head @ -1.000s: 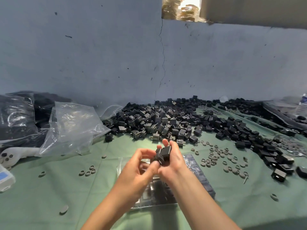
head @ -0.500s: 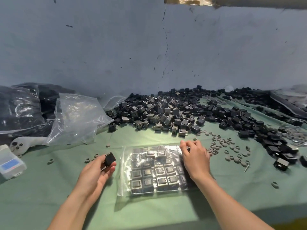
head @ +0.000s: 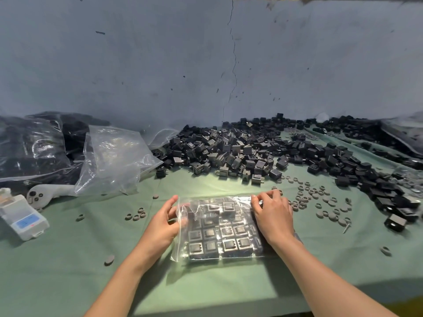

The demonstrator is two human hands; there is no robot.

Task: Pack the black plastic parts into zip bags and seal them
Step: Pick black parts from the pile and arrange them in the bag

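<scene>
Two hands work one zip bag (head: pixel 229 255), which lies flat on the green table (head: pixel 68 259) close to the person, its mouth along the left side. Black parts (head: pixel 229 244) sit inside it in neat rows.

The left hand (head: pixel 163 223) is at that mouth, thumb over the plastic lip and fingers reaching in. The fingers are blurred, so I cannot tell whether they hold a part. The right hand (head: pixel 273 216) covers the far right corner with bent fingers gripping the edge, steadying the bag.

The rows look loosely set, so a hard push from the left could tip or ride one part over another, leaving a bulge that keeps the zip from closing. Plastic bunched at the lip may catch in the seal and leave a gap. Small grey rings (head: pixel 320 197) lie near the bag, and the loose pile (head: pixel 229 152) is just beyond; sliding the bag could sweep strays into the mouth.
</scene>
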